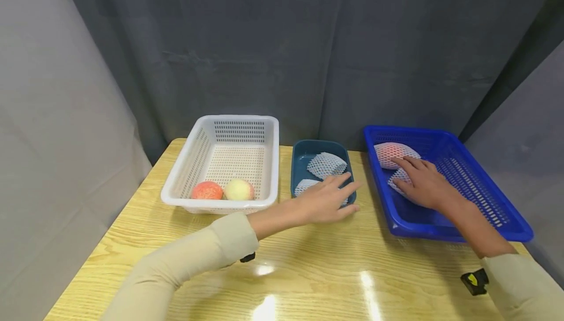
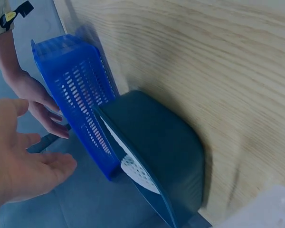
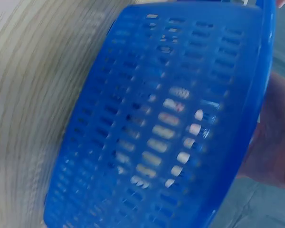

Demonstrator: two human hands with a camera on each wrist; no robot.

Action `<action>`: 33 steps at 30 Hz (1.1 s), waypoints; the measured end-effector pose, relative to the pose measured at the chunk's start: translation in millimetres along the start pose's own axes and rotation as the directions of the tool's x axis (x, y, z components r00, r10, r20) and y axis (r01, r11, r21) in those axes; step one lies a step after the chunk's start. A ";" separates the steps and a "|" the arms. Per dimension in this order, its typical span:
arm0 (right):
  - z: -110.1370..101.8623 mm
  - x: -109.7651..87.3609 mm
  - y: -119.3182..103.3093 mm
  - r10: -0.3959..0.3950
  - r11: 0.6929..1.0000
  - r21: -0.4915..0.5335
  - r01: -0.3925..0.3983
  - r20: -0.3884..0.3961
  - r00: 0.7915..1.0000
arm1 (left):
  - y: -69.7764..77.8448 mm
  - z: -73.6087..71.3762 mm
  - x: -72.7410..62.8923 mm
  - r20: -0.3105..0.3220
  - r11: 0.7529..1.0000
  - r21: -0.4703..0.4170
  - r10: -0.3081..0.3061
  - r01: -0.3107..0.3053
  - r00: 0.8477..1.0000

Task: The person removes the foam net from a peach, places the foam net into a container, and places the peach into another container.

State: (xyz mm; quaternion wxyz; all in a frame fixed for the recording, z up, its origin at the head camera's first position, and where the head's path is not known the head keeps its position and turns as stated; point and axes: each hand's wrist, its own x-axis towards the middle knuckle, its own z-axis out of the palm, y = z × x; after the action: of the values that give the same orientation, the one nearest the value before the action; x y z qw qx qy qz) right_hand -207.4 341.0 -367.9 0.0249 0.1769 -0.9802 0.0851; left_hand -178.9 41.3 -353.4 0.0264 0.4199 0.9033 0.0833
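My left hand (image 1: 323, 201) is held over the front right of a small teal tray (image 1: 304, 150), its fingers spread with nothing in them. Inside that tray lie white foam nets (image 1: 327, 164), partly covered by the hand. My right hand (image 1: 425, 186) reaches into the blue basket (image 1: 434, 137), fingers extended over a reddish fruit in a foam net (image 1: 387, 152). Its fingertips overlap that fruit in the head view. Another foam net (image 1: 396, 180) shows partly beneath the hand. In the right wrist view, the blue basket wall (image 3: 99, 156) hides the fingers.
A white basket (image 1: 176, 176) at the left holds a red peach (image 1: 207, 190) and a pale yellow peach (image 1: 239, 190) near its front wall. All three containers stand on a wooden table (image 1: 326, 272), with a grey curtain (image 1: 264, 57) behind.
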 end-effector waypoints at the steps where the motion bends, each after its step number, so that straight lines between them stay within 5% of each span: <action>1: 1.1 -0.1 4.3 -0.008 1.000 0.001 0.008 -0.002 1.000 | 1.8 0.8 1.8 0.001 1.000 0.001 0.009 -0.009 1.000; 11: 7.8 -7.2 39.3 0.013 1.000 0.025 -0.014 0.016 1.000 | 21.2 9.8 18.8 0.000 0.997 -0.011 0.080 -0.080 0.997; 22: 19.3 -14.8 61.0 0.118 0.992 0.028 -0.121 0.094 0.988 | 44.6 18.0 37.1 0.029 0.971 0.140 0.191 -0.193 0.981; 33: 23.5 -20.1 64.2 0.113 0.986 0.113 -0.121 0.074 0.991 | 61.5 30.9 48.3 -0.021 0.932 0.233 0.290 -0.278 0.957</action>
State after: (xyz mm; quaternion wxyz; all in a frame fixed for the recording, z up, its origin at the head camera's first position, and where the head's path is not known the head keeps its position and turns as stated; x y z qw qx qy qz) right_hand -211.6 403.0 -402.9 -0.0233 0.1228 -0.9825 0.1378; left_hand -160.1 121.1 -372.1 -0.0588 0.5439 0.8371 -0.0062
